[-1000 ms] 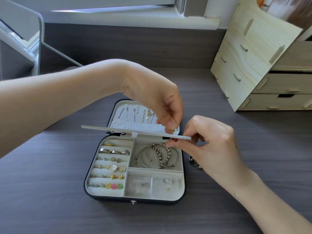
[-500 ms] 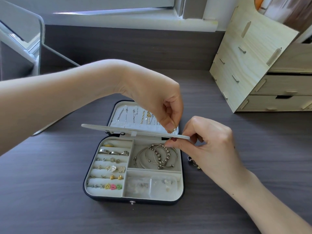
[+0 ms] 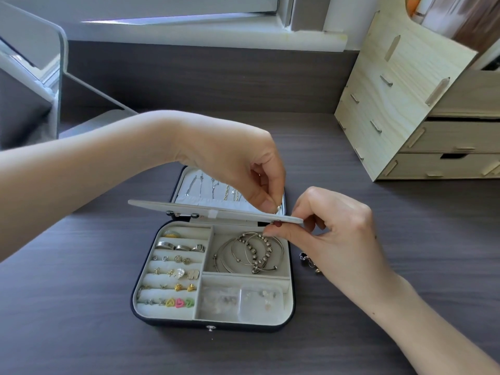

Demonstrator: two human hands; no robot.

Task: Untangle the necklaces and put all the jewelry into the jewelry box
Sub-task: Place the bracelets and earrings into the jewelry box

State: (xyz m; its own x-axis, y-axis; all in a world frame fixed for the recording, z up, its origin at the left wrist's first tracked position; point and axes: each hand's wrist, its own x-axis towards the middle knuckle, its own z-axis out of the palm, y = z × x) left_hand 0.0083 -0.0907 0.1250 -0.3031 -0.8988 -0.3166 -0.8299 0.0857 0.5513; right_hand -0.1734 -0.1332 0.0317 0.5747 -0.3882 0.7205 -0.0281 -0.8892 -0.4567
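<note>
Beige flap (image 3: pixel 189 208) staying raised over one box (image 3: pixel 211 324), as a second ago.
Right hand (image 3: pixel 338 234) is pinching its right corner; left hand (image 3: pixel 243 169) is pinching one bead (image 3: pixel 278 208) above; box is sitting mid-desk (image 3: pixel 81 307).

Soft daylight comes from the window (image 3: pixel 176 12) at the top of the frame, and its sill (image 3: pixel 243 36) is washed out to near white. The desk (image 3: pixel 67 307) below is evenly lit, with only a thin, faint shadow along the lower edge of the box (image 3: pixel 211 324). The centre is fairly sharp. The wide lens bends the edges: the organizer (image 3: pixel 392 85) at upper right leans, and that corner is blurred.
</note>
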